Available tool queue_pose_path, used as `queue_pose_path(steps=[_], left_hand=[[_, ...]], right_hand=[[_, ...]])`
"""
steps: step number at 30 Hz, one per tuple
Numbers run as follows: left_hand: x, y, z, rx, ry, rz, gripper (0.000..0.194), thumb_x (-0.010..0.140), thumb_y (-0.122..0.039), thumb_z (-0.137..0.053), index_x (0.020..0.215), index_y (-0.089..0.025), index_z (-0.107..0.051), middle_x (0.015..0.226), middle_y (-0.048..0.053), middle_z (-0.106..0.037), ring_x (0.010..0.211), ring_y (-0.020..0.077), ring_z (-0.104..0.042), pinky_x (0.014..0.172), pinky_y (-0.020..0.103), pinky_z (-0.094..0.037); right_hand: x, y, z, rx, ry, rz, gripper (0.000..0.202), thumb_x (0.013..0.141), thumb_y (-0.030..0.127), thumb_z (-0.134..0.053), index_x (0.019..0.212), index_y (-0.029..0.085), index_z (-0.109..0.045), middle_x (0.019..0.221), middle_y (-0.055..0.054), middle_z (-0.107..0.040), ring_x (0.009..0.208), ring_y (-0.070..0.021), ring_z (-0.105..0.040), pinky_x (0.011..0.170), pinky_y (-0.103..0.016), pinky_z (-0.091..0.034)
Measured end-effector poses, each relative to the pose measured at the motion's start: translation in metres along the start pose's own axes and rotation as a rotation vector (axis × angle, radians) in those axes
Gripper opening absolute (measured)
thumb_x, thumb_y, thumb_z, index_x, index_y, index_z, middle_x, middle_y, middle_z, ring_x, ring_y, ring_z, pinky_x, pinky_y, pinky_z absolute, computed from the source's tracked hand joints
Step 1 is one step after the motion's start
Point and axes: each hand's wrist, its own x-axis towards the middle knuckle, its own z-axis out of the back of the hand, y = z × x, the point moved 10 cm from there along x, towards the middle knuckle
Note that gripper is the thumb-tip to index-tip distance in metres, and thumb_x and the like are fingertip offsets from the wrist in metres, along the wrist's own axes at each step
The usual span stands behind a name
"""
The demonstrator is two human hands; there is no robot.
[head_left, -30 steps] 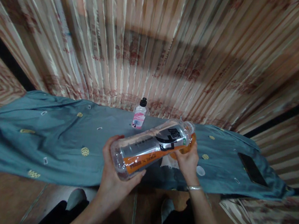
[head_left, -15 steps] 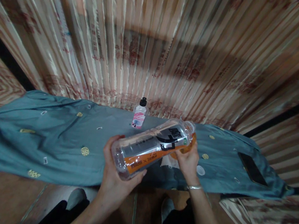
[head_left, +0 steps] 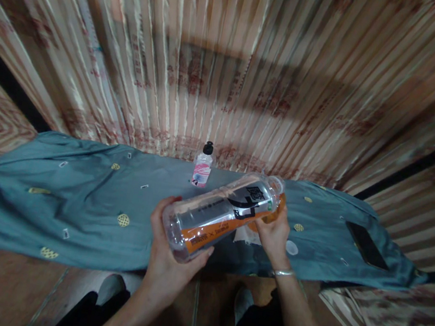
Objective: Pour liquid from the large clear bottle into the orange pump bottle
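Observation:
A large clear plastic bottle (head_left: 220,213) with an orange, black and silver label is tilted above the cloth, its uncapped-looking neck up to the right. My left hand (head_left: 173,260) is wrapped round its base, thumb along the near side. Near the neck end, my right hand (head_left: 273,235) is closed at the bottle's underside, its fingertips partly hidden. Something orange (head_left: 282,202) shows by those fingers; I cannot tell whether it is label or a separate piece. A small clear bottle (head_left: 202,171) with a pink label and black cap stands upright behind.
Blue-green patterned cloth (head_left: 91,203) covers the table. A round white cap (head_left: 292,247) lies right of my right hand, and a whitish scrap (head_left: 246,235) beneath the large bottle. A black phone (head_left: 367,246) lies at the right. Striped curtains (head_left: 215,74) hang behind.

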Motion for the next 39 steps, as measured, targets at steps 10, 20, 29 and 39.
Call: queue_pose_path(steps=[10,20,29,39], left_hand=[[-0.0018,0.0003,-0.0008,-0.016,0.000,-0.010,0.087,0.061,-0.026,-0.086,0.132,-0.031,-0.035,0.122,0.004,-0.058,0.106,0.0228,-0.070,0.091,0.040,-0.060],[0.0000,-0.0025,-0.0023,0.006,0.012,0.017,0.087,0.059,-0.026,-0.086,0.128,-0.029,-0.034,0.120,0.005,-0.057,0.105,0.0233,-0.070,0.091,0.040,-0.059],[0.0009,-0.0041,-0.0040,-0.008,0.011,-0.019,0.086,0.060,-0.023,-0.085,0.128,-0.028,-0.034,0.117,0.004,-0.058,0.101,0.0212,-0.071,0.088,0.036,-0.060],[-0.0005,-0.0022,-0.0021,0.008,0.001,-0.031,0.088,0.059,-0.027,-0.087,0.130,-0.030,-0.036,0.120,0.003,-0.057,0.103,0.0217,-0.070,0.089,0.037,-0.060]], right_hand=[[0.0001,0.0005,0.0012,0.014,0.004,-0.017,0.084,0.067,0.059,-0.074,0.134,0.012,-0.054,0.116,-0.018,-0.072,0.099,-0.0335,-0.071,0.089,-0.049,-0.056],[-0.0001,-0.0014,0.0004,0.023,0.026,-0.045,0.080,0.066,0.057,-0.074,0.130,0.013,-0.057,0.114,-0.017,-0.073,0.098,-0.0330,-0.071,0.088,-0.048,-0.056],[0.0002,-0.0020,0.0017,0.005,0.018,-0.048,0.086,0.066,0.059,-0.072,0.135,0.010,-0.055,0.113,-0.019,-0.073,0.097,-0.0343,-0.071,0.086,-0.048,-0.056],[0.0002,-0.0010,0.0018,0.023,0.002,-0.012,0.082,0.067,0.056,-0.075,0.134,0.012,-0.055,0.115,-0.017,-0.073,0.099,-0.0331,-0.071,0.089,-0.048,-0.056]])
